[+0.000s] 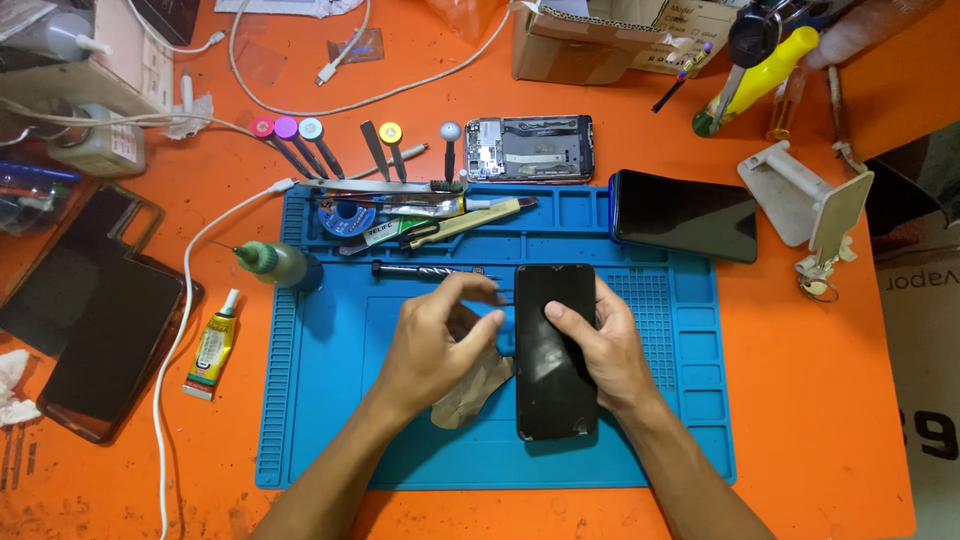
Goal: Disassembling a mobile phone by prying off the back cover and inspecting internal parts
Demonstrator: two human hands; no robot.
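**Two hands on a dark phone, much of the bench half-seen**

A black phone (555,350) lies screen-up, lengthwise, on the blue work mat (330,440), right of the mat's middle. The right hand (600,350) rests along its right edge, thumb laid across the glass and fingers curled under or behind the edge, so it grips the phone's side; the fingertips themselves are hidden. The left hand (435,345) sits just beside the phone's left edge with fingers bent and pinched together near the upper left corner. Whether it holds a small tool or only touches the edge cannot be told, since the fingers cover the spot. Under this hand lies a crumpled tan scrap (475,395), mostly covered by the palm.

Above the hands a thin dark screwdriver (420,269) lies across the mat, its tip lost behind the left fingers. A small green-capped bottle (275,265) stands at the mat's left edge, and a yellow glue tube (212,345) lies on the orange table (820,420) beside it. A second dark phone (685,215) lies at the mat's upper right corner, and an opened phone body (530,149) with bare circuitry sits above the mat. At the left, two dark glass panels (95,330) overlap, one cut off by the frame. The cardboard box (600,40) at the top is cropped too.
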